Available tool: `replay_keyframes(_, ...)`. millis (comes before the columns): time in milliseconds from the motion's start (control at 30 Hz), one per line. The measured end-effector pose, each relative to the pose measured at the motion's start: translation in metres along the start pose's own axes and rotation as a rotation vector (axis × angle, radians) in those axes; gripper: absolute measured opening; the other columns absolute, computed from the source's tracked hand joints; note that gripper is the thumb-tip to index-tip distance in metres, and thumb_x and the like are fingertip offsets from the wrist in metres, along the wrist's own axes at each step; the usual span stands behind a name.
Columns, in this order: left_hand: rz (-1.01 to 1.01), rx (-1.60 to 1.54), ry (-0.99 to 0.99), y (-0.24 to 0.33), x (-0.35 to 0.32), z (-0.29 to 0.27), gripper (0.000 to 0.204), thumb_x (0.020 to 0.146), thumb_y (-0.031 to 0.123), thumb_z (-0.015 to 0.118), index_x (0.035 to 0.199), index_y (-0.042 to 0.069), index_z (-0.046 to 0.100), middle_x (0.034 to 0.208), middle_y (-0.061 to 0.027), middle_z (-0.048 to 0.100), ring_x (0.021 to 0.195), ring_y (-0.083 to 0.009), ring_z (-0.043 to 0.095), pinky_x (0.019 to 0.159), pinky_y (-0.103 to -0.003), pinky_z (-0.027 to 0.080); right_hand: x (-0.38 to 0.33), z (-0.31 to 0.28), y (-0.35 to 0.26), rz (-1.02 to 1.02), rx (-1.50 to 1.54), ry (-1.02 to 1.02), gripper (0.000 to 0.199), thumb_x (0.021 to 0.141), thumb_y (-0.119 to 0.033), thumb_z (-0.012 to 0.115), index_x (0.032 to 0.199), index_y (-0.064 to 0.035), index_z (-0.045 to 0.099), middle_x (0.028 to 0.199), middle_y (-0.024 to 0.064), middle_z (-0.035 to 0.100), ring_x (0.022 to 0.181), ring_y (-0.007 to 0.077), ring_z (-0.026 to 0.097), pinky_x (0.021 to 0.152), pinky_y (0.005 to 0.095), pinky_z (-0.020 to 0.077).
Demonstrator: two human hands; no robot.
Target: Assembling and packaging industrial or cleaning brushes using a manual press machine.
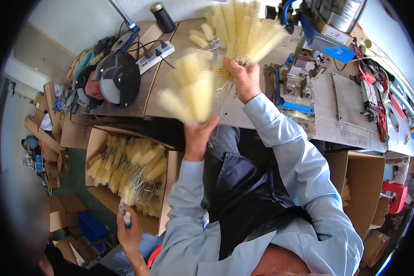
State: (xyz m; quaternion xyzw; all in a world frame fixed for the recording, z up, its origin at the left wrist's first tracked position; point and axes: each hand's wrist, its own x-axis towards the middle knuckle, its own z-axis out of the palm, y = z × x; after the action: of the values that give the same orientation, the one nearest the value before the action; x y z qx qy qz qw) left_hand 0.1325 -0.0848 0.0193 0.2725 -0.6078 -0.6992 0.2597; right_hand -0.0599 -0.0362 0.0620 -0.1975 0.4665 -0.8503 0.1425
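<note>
Left hand (pixel 198 140) grips one yellow brush bundle (pixel 195 87), right hand (pixel 246 80) another bundle (pixel 244 39), near twelve o'clock; dangling wire stems (pixel 222 94) could tangle, spilling brushes onto the bench (pixel 168 77).

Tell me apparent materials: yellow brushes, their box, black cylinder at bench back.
Brushes: even, pale yellow bristles, likely synthetic; thin glinting stems, probably metal wire.
Box: matte brown, folded flaps; looks like cardboard.
Cylinder: smooth black, plastic or coated metal; shiny lid seems metallic.

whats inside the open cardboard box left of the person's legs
The cardboard box holds heaped yellow brushes with wire handles; they hide its bottom and anything beneath them.
</note>
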Motion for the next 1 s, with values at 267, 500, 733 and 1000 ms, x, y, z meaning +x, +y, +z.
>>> replay_keyframes(267,0.024,-0.008,-0.185,-0.014,0.046,0.029,0.025,0.083,0.017,0.078,0.098,0.002,0.065,0.072,-0.0017,0.064,0.057,-0.0098,0.059,0.046,-0.026,0.043,-0.002,-0.007,-0.005,0.045,0.051,-0.027,0.023,0.086,-0.007,0.072,0.104,0.0067,0.069,0.098,0.0079,0.071,0.083,0.0152,0.065,0.076,0.0291,0.0506)
replay_keyframes(500,-0.011,-0.203,-0.194,-0.002,0.025,0.018,0.027,0.087,0.017,0.077,0.106,0.003,0.064,0.085,-0.0027,0.066,0.070,-0.0109,0.062,0.051,-0.023,0.044,-0.005,-0.004,-0.021,0.073,-0.057,-0.147,0.031,0.086,-0.010,0.076,0.113,0.0032,0.067,0.104,0.0062,0.070,0.090,0.0146,0.064,0.082,0.0290,0.0496)
replay_keyframes(733,0.082,-0.218,-0.196,-0.009,0.020,0.010,0.022,0.090,0.013,0.073,0.105,0.001,0.063,0.083,-0.0051,0.065,0.068,-0.0127,0.062,0.053,-0.026,0.046,0.002,-0.012,-0.023,0.019,-0.133,-0.171,0.030,0.088,-0.011,0.075,0.113,0.0008,0.065,0.095,0.0045,0.069,0.081,0.0137,0.064,0.072,0.0280,0.0519)
replay_keyframes(1000,-0.034,-0.424,-0.096,-0.008,0.011,-0.011,0.016,0.092,0.014,0.071,0.098,0.001,0.063,0.077,-0.0062,0.063,0.052,-0.0116,0.057,0.044,-0.026,0.045,0.012,-0.025,-0.032,0.065,-0.088,-0.251,0.028,0.094,-0.014,0.068,0.114,0.0052,0.062,0.086,0.0070,0.065,0.069,0.0162,0.063,0.065,0.0304,0.0565)
